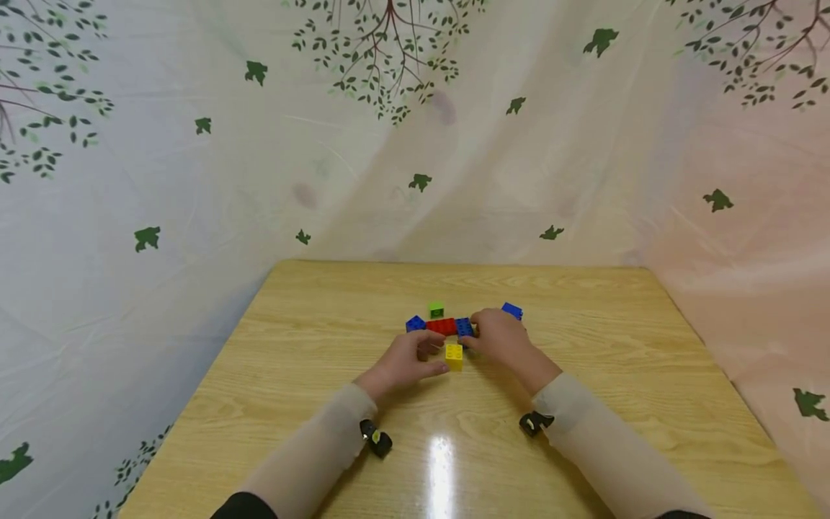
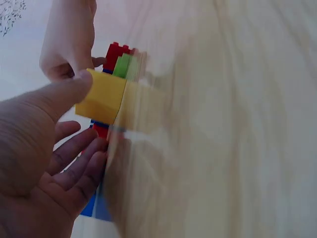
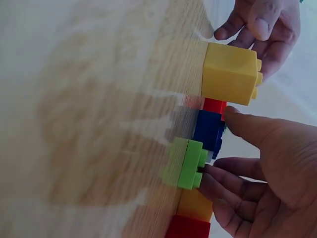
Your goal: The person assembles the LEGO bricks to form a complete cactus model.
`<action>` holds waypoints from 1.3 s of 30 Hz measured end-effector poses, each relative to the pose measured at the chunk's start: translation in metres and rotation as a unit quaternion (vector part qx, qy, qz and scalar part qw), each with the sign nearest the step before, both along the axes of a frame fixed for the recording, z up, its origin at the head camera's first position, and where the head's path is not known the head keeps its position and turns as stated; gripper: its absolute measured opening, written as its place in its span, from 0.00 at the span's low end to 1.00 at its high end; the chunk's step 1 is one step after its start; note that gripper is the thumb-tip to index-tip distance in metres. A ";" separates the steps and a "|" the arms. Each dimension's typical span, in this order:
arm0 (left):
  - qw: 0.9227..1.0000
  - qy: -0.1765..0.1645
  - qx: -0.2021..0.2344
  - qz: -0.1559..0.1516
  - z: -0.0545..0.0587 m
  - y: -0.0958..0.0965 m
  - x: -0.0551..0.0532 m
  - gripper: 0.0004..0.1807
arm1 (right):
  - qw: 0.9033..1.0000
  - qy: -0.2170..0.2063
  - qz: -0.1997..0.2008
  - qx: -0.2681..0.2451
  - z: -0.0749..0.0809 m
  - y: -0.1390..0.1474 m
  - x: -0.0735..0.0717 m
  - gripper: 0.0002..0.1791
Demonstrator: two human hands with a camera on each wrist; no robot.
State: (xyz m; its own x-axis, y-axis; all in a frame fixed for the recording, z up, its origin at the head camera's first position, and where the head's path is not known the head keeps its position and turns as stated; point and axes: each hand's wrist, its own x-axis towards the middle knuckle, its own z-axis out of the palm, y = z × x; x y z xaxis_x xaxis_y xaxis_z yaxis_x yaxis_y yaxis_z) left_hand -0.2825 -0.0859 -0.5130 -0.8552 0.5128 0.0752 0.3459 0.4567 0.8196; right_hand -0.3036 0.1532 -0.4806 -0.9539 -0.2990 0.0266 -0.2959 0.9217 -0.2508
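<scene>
A yellow toy block (image 1: 454, 357) stands at the near side of a small group of blocks. Beside it is my left hand (image 1: 405, 359), its fingers spread in a loose curve with nothing gripped; its thumb tip comes close to the yellow block in the left wrist view. My right hand (image 1: 504, 339) holds a studded blue block (image 1: 463, 327) between thumb and fingers, at the right end of a red block (image 1: 442, 326). In the right wrist view a lime-green block (image 3: 190, 163) lies by the right fingertips. Whether the blue and red blocks are joined cannot be seen.
Another blue block (image 1: 415, 324) lies left of the red one, and a green block (image 1: 436, 311) stands behind it. Past the right hand is a further blue block (image 1: 512, 311). Orange (image 3: 194, 204) and red blocks (image 3: 188, 228) show at the lower edge. The wooden table (image 1: 311, 310) meets a patterned cloth.
</scene>
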 end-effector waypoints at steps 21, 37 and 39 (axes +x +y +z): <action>0.999 0.038 0.001 0.023 -0.009 0.022 0.003 0.20 | 0.998 -0.019 -0.003 0.061 0.006 0.000 -0.003 0.26; 1.000 0.012 -0.019 0.015 -0.004 0.021 0.007 0.17 | 0.999 0.031 -0.004 -0.013 0.003 0.009 -0.006 0.26; 1.000 0.006 -0.021 0.012 -0.004 0.021 0.008 0.17 | 0.999 0.032 0.001 -0.035 0.006 0.012 -0.004 0.25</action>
State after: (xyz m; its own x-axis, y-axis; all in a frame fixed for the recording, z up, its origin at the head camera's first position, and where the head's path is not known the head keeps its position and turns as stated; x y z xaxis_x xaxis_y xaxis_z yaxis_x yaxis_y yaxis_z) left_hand -0.2740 -0.0652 -0.5167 -0.8669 0.4944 0.0635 0.3430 0.4994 0.7956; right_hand -0.3074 0.1651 -0.4746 -0.9490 -0.2961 0.1081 -0.3150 0.9021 -0.2950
